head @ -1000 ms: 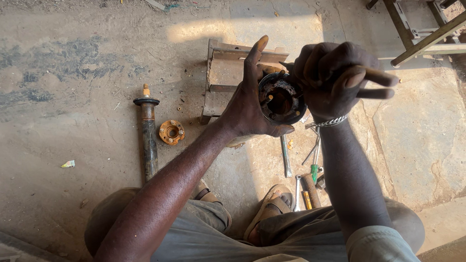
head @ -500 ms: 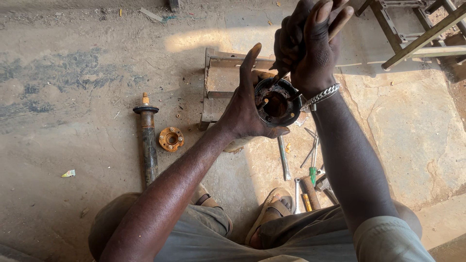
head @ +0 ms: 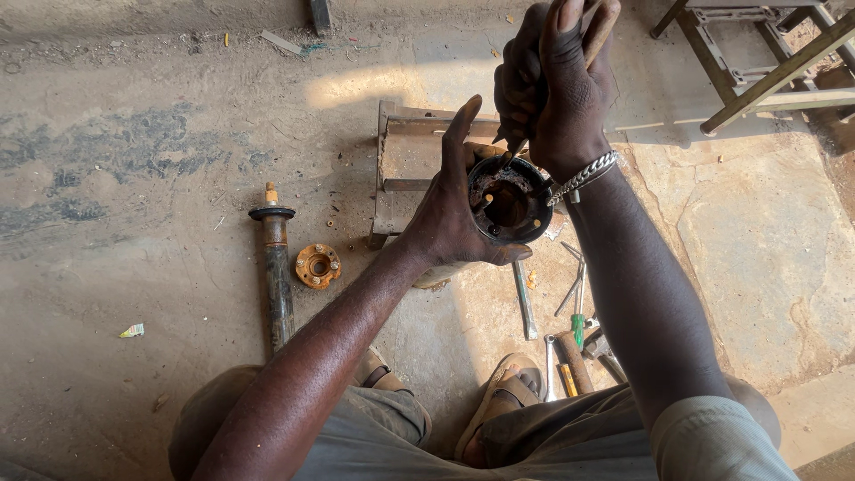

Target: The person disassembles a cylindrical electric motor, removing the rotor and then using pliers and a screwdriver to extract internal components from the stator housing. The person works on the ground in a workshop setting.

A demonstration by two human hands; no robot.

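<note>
My left hand [head: 450,209] grips a round, rusty black metal housing [head: 509,200], open end facing up toward me. My right hand [head: 557,76] is closed around a wooden-handled tool [head: 598,31] held upright above it, with the metal tip poking into the housing's rim. A silver chain bracelet [head: 583,175] circles my right wrist. I am seated low, knees and sandalled feet at the bottom of the view.
On the dirt floor lie a rusty axle shaft [head: 276,267], an orange flanged hub [head: 318,265], a small metal stool frame [head: 405,165], and several hand tools [head: 574,330] by my feet. A metal and wood frame [head: 757,67] stands at the top right.
My right hand has risen and turned the tool from a sideways hold to upright, its tip now set into the housing. The left hand keeps the housing steady.
</note>
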